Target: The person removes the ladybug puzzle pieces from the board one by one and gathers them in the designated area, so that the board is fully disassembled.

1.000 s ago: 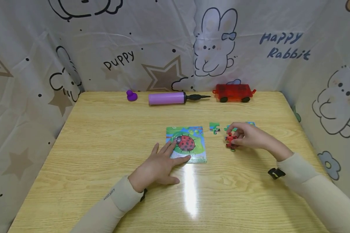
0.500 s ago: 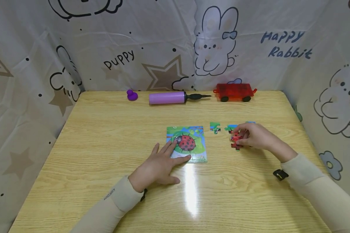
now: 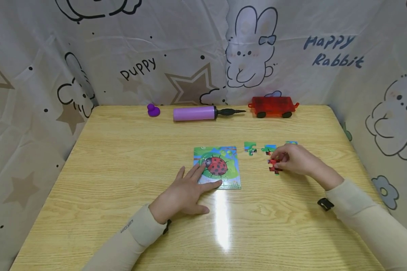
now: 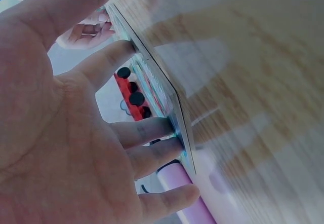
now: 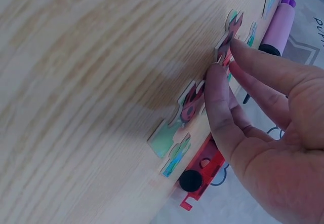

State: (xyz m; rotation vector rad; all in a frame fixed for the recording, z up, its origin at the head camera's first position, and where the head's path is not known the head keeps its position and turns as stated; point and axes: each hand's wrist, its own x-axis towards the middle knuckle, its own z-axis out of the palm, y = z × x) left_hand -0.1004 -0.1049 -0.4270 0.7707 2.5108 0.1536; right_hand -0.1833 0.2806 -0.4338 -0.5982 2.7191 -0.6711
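In the head view a square ladybug puzzle board (image 3: 220,158) lies on the table. My left hand (image 3: 181,197) has its fingers spread, with some fingertips resting on the board's left and lower part. Right of the board, my right hand (image 3: 295,160) pinches a red jigsaw piece (image 3: 274,167) between thumb and fingers, at table level. The right wrist view shows this jigsaw piece (image 5: 225,46) flat or nearly flat on the wood. Beside it lies a red and green jigsaw piece (image 5: 177,120), mostly hidden by the hand in the head view.
Loose green-blue jigsaw pieces, one nearer the board (image 3: 249,146) and another (image 3: 268,148) by my right fingers, lie behind. Along the back edge stand a purple knob-like toy (image 3: 153,110), a purple hand pump (image 3: 195,113) and a red toy wagon (image 3: 273,107).
My right hand has shifted slightly right with the red jigsaw piece, which now sits close to the other pieces. The left hand has stayed in place on the board.
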